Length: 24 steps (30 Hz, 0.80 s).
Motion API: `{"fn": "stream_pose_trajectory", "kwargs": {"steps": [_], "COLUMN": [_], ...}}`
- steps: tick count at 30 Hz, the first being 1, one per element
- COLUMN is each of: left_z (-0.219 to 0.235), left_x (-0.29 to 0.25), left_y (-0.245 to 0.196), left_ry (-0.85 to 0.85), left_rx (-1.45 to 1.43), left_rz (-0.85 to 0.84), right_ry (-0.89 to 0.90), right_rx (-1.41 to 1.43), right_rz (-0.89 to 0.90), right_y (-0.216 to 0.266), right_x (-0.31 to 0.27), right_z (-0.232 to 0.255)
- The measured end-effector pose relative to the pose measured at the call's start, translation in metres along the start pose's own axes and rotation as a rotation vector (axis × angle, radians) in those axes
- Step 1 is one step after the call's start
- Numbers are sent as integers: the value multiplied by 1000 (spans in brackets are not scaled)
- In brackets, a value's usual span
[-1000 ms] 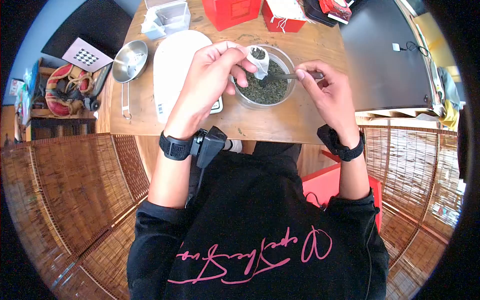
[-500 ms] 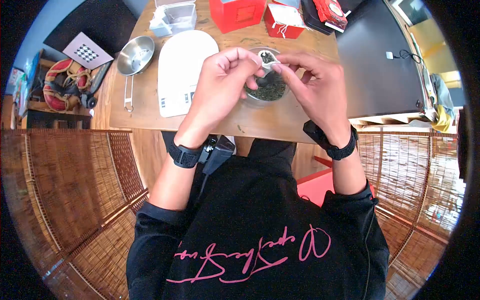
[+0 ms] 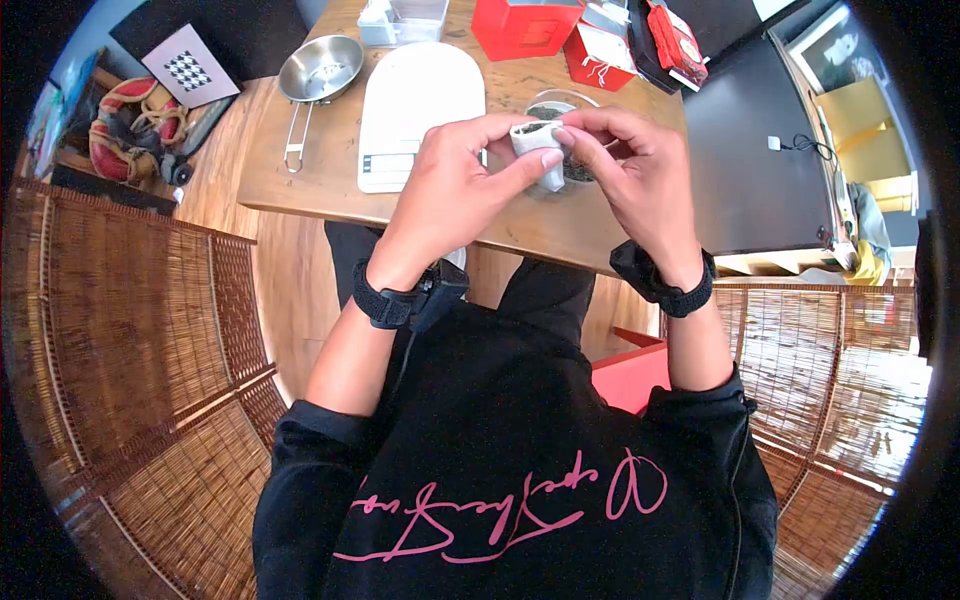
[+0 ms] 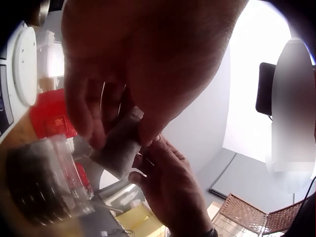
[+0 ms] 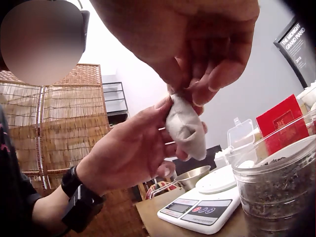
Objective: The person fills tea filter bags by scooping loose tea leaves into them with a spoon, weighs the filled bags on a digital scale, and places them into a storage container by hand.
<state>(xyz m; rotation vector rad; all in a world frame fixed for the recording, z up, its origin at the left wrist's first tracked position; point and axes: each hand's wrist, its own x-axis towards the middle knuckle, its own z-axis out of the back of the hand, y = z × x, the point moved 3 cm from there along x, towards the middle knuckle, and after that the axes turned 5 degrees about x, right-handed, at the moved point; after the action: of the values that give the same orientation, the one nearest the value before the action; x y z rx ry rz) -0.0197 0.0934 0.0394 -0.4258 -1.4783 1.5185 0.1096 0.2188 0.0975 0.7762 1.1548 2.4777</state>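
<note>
A small white tea bag with dark leaf bits inside its mouth is held up between both hands. My left hand holds its side, thumb in front and fingers behind. With thumb and fingertips, my right hand pinches the top edge. In the right wrist view the tea bag hangs with a rounded, filled lower part. Behind and below the hands stands a clear round tub of dried tea leaves, partly hidden by them in the head view.
Left of the tub lies a white kitchen scale, beside a metal pan. At the back are a clear plastic box, a red box and a smaller red box with white strings. A dark surface adjoins the wooden table on the right.
The right hand held a dark spoon at the bag's mouth; it has let go of that and now pinches the bag's edge. The head view has shifted, with the table lower on the left.
</note>
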Motion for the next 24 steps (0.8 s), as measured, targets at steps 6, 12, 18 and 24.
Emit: {"fn": "stream_pose_trajectory", "kwargs": {"steps": [6, 12, 18, 24], "left_z": [17, 19, 7, 6], "left_x": [-20, -33, -47, -50], "left_y": [-5, -9, -9, -19], "left_ry": [-72, -39, -141, -56], "left_rx": [235, 204, 87, 113], "left_rz": [-32, 18, -158, 15], "right_ry": [22, 58, 143, 210], "right_rx": [-8, 152, 373, 468], "right_rz": [-48, -20, -88, -87], "right_y": [9, 22, 27, 33], "right_x": [-10, -13, -14, -16], "right_z": [-5, -12, -19, -24]}}
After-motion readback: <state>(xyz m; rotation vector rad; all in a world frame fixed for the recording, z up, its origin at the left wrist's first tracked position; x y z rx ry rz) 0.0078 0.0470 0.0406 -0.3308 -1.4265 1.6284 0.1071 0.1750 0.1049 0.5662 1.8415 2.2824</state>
